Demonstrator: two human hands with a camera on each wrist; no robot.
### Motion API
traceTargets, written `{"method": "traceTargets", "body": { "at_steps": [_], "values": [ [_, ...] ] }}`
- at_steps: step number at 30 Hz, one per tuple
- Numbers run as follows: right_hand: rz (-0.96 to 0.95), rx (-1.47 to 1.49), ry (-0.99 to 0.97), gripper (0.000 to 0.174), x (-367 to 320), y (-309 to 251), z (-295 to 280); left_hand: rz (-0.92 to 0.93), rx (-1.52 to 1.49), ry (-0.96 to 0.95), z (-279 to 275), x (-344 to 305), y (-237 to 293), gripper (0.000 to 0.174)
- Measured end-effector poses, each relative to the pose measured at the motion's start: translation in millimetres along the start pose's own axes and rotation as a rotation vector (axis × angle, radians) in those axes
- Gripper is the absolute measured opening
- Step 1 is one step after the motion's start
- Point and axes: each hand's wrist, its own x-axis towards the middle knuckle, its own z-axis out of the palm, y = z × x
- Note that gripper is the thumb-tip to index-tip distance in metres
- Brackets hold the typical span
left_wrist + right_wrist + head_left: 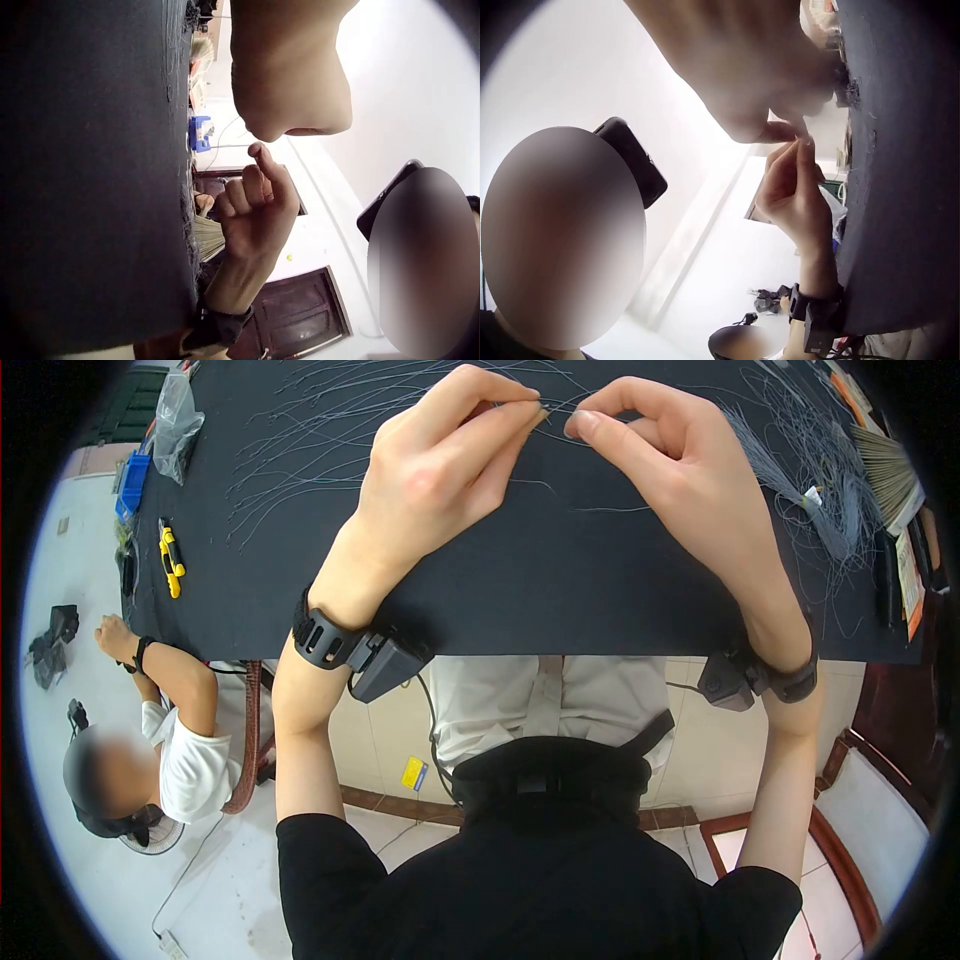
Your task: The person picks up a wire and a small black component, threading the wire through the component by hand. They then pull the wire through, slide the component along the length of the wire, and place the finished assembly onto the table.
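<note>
Both hands are raised over the dark table (560,590), with their fingertips close together near its far side. My left hand (430,475) pinches a thin grey strand between thumb and forefinger. Facing it, my right hand (690,475) also pinches at the strand (612,510), whose loose end trails below the fingers. In the left wrist view, the right hand (259,206) shows thumb and forefinger tips pressed together, the other fingers curled. The right wrist view has the left hand (799,195) with its fingertips brought to a point. The strand itself is too fine to make out there.
Many loose grey strands (300,445) fan out at the far left. A tangled bundle of strands (835,525) lies at the right, beside a fanned stack of strips (888,475). A yellow-handled tool (171,555) and a plastic bag (178,430) lie left. Another person (195,770) sits there.
</note>
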Motion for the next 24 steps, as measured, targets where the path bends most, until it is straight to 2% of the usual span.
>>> {"method": "traceTargets", "body": {
  "at_steps": [7,10,13,19,24],
  "values": [
    [0.009,-0.037,0.069,0.018,-0.1,-1.2,4.2,-0.011,-0.012,0.002,1.5,0.0,0.5,0.016],
    [0.159,0.203,-0.036,0.008,-0.3,-24.6,-4.0,-0.005,-0.02,0.006,2.3,-0.6,-0.8,0.016],
    [0.184,0.311,-0.075,0.008,0.3,-25.2,-2.6,-0.032,-0.017,-0.014,1.6,-0.6,1.7,0.017],
    [0.122,0.309,-0.059,0.009,1.6,-24.6,-1.7,0.006,-0.036,-0.015,2.6,-0.1,2.2,0.019],
    [0.167,0.366,-0.051,0.01,5.9,-18.0,-1.4,0.004,-0.054,-0.039,0.6,1.3,3.6,0.019]
  ]
}}
